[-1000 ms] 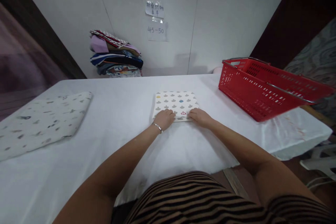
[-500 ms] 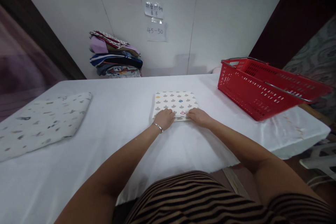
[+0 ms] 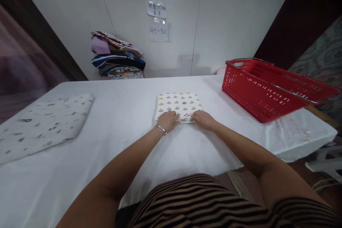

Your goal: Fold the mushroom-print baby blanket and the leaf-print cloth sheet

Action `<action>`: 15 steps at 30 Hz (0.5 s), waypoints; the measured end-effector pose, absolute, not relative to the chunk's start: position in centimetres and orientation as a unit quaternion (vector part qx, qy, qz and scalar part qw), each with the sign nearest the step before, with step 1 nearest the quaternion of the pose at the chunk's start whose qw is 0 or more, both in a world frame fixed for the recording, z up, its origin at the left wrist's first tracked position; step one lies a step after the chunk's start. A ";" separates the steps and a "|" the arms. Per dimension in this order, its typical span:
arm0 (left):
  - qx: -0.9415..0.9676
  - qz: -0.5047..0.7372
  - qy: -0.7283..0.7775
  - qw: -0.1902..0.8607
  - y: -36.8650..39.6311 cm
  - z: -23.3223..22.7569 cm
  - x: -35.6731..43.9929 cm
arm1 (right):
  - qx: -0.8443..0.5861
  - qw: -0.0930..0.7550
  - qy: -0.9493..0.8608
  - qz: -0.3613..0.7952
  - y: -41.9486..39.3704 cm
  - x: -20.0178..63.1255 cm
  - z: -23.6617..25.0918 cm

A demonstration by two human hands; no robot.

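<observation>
Fingers [image 3: 173,115] of your left hand [image 3: 167,121] and right hand [image 3: 203,119] stay curled, pressed on the folded cloth's [image 3: 178,104] near edge on the bench [image 3: 128,114]; nothing has shifted, so the fold is holding.

White grey-dotted folded cloth [image 3: 178,104], red basket [image 3: 263,89], white tablecloth [image 3: 125,114]

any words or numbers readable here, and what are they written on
"45-50": handwritten on the lower paper note taped to the white wall.
Upper paper note: handwritten characters, too blurred to read.
Folded patterned cloth under the left hand and right hand: printed shapes only, no text.
Red basket: no label visible.
</observation>
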State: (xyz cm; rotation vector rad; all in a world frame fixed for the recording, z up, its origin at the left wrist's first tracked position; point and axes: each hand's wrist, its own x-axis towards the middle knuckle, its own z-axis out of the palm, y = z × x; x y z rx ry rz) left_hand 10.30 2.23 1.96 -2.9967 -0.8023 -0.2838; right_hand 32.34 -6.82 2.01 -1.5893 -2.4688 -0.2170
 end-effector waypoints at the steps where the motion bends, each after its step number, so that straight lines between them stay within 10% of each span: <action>1: -0.962 -0.090 -0.258 0.016 2.3 1.9 10.3 | -0.538 0.100 -0.834 -0.074 -6.8 32.3 2.1; 15: -0.958 -0.107 -0.263 0.039 1.7 2.2 11.3 | -0.530 0.124 -0.835 -0.080 -6.9 32.3 2.3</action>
